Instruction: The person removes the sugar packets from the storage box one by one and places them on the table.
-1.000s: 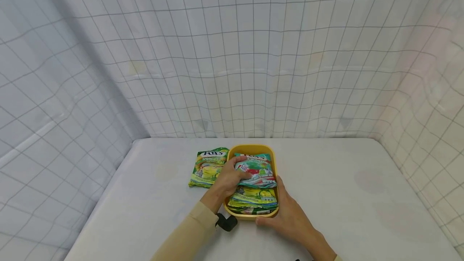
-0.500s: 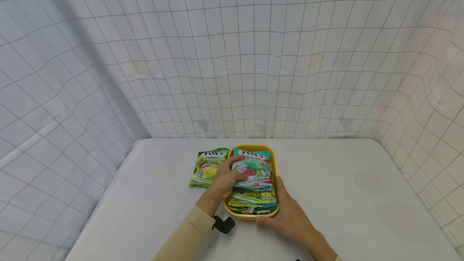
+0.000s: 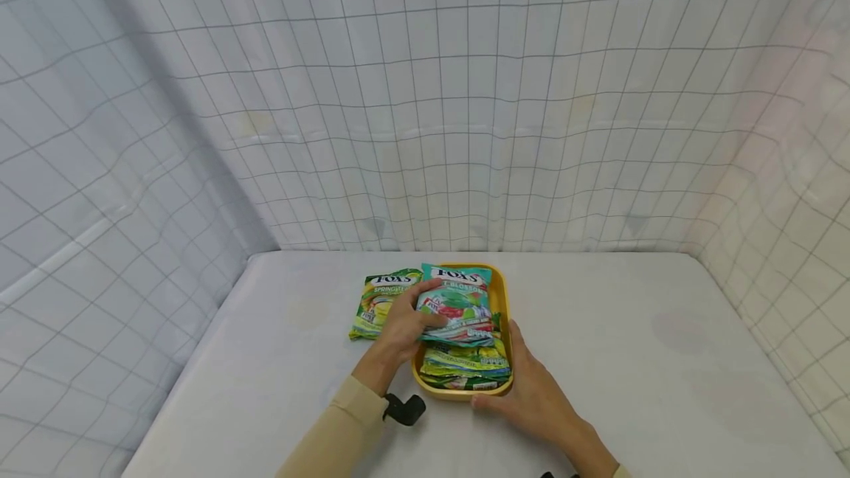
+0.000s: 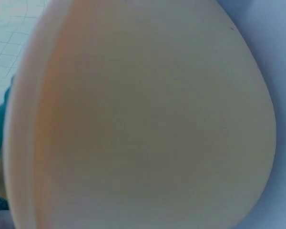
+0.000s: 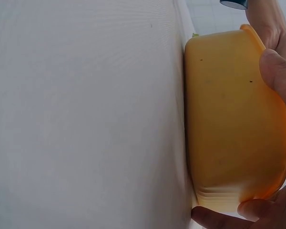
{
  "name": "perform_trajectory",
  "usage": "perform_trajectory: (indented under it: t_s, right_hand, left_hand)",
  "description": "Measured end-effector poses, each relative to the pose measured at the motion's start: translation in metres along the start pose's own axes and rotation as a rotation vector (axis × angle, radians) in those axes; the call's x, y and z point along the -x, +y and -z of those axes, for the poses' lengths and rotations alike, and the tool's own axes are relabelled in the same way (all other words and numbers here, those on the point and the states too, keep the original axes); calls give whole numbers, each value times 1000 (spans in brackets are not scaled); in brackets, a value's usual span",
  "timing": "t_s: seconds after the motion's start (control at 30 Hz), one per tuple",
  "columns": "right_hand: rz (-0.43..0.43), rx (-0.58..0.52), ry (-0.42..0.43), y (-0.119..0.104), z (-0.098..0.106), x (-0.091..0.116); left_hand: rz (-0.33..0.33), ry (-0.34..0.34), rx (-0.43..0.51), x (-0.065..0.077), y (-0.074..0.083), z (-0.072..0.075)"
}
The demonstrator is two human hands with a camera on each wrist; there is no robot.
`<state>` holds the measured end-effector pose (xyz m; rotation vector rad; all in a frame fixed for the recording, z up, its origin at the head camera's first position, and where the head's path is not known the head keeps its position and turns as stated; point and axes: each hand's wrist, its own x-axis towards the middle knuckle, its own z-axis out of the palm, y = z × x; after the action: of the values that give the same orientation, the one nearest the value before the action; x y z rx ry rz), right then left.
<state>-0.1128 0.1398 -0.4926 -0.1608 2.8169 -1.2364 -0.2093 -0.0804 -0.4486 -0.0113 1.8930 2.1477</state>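
Observation:
A teal FOX'S candy bag (image 3: 465, 301) is gripped at its left side by my left hand (image 3: 403, 321), thumb across its front. It overlaps the left rim of a yellow plastic tub (image 3: 502, 301). Around the tub's near right corner, my right hand (image 3: 536, 398) holds with thumb in front and fingers along the side. In the right wrist view the thumb (image 5: 280, 76) presses the tub's upper edge. Inside the tub lie yellow-green candy bags (image 3: 465, 364), one over another. The tub wall (image 4: 157, 119) fills most of the left wrist view.
Left of the tub, a green and yellow FOX'S Spring Tea bag (image 3: 375, 312) lies on the white table (image 3: 631, 360), partly behind my left hand. Grid-patterned white curtains (image 3: 465, 131) enclose the back and sides. A black device (image 3: 406, 410) sits on my left wrist.
My left hand has moved the teal candy bag left and slightly away from me, from inside the tub to over its left rim. My right hand has kept its hold on the tub.

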Motion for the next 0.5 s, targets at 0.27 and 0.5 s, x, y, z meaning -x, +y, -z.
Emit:
perform_trajectory:
  t_s: [0.27,0.5]
  right_hand:
    - [2,1,-17,-1,1,0]
    - [8,1,-20,-1,1,1]
  left_hand:
    - [13,30,7,2,3,7]
    - [-6,40,-4,5,4,14]
